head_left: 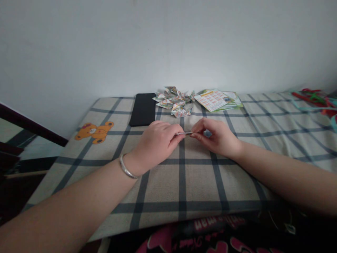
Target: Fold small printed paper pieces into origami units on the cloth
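Between my two hands, just above the checked tablecloth, is a thin strip of folded paper point(186, 133), seen nearly edge-on. My left hand point(161, 140), with a silver bangle point(126, 168) on its wrist, pinches the strip's left end between thumb and fingers. The right end is pinched by my right hand point(214, 135), its fingers curled. Most of the paper is hidden by the fingers. Beyond the hands lie several folded printed-paper pieces point(175, 100) in a cluster, and right of them a small stack of printed paper sheets point(212, 101).
A black phone point(143, 109) lies left of the folded pieces. A bear-shaped orange figure point(94, 132) is on the checked tablecloth point(163, 189) at left. Colourful ribbon-like items point(316, 100) lie at the far right. A white wall point(168, 45) stands behind the table.
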Motion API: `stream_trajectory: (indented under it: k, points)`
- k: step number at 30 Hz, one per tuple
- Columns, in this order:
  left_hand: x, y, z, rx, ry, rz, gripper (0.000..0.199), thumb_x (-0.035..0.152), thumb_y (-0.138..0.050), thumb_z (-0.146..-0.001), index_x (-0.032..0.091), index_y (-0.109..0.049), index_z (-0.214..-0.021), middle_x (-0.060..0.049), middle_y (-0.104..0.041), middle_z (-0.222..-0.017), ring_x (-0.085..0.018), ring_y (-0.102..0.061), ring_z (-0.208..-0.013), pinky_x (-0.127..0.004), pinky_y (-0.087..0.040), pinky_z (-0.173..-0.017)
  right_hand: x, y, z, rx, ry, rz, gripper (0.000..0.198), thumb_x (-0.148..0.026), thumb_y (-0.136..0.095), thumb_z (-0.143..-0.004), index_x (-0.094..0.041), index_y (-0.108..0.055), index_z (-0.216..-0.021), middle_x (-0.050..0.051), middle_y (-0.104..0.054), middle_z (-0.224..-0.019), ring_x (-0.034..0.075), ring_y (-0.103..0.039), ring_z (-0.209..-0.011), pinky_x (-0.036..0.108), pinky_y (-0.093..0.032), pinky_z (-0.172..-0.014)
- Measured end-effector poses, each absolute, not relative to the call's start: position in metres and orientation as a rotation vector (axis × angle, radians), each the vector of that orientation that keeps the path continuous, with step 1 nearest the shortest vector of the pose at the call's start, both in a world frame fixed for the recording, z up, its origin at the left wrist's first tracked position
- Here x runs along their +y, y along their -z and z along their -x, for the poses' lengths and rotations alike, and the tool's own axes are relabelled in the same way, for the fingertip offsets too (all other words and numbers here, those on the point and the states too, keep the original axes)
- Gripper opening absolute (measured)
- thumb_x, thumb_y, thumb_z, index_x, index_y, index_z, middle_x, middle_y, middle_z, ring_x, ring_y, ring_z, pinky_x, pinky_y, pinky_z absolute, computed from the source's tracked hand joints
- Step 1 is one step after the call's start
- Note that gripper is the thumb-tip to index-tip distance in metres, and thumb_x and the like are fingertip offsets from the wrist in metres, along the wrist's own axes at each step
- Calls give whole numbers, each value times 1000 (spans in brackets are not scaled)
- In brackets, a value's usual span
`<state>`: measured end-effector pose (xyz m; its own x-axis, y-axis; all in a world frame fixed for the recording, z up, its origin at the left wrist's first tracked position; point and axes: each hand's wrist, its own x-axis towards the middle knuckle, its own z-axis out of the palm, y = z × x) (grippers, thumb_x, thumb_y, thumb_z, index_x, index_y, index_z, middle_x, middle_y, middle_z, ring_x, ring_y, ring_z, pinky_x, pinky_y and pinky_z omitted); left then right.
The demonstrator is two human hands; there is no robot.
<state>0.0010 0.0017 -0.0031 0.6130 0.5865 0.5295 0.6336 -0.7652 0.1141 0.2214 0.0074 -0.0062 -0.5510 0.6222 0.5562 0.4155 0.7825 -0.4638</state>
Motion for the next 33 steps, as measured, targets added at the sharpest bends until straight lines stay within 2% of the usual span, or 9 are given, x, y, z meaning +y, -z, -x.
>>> stream_trajectory:
  k: [9,17,24,29,33]
  points:
    - [2,4,1,-1056,832,2771,12,28,-55,-91,19,-61,-85,1,-66,-75,-18,-62,-72,-31,-42,-67,5,3,-220,-2299,-323,818,7,-23,-59,-87,-17,-61,-86,2,-67,-76,11,-60,-64,22,-45,-57]
    - [1,1,0,-1046,752,2752,14,27,-51,-93,19,-60,-86,0,-67,-77,-18,-62,-72,-32,-42,-68,7,0,-222,-2205,-730,806,28,-35,-46,-97,-17,-63,-84,5,-70,-79,14,-64,-72,25,-47,-65]
    - [2,0,1,-1054,745,2751,15,25,-49,-93,19,-61,-86,0,-68,-79,-18,-63,-74,-32,-43,-69,13,6,-221,-2018,-1119,787,24,-38,-56,-91,-17,-63,-83,4,-69,-80,14,-63,-74,26,-49,-68]
    - [-1,-2,0,-963,660,2706,15,19,-49,-91,18,-62,-83,-2,-68,-79,-20,-64,-77,-33,-43,-71,14,6,-221,-1985,-1203,750,18,-33,-60,-89,-17,-63,-81,2,-67,-79,11,-60,-70,24,-48,-66]
    - [0,-2,1,-985,736,2718,17,23,-48,-93,18,-62,-84,-1,-68,-79,-19,-63,-75,-33,-43,-71,14,5,-221,-1989,-1228,721,16,-33,-63,-87,-17,-63,-85,2,-65,-79,11,-60,-72,24,-48,-66]
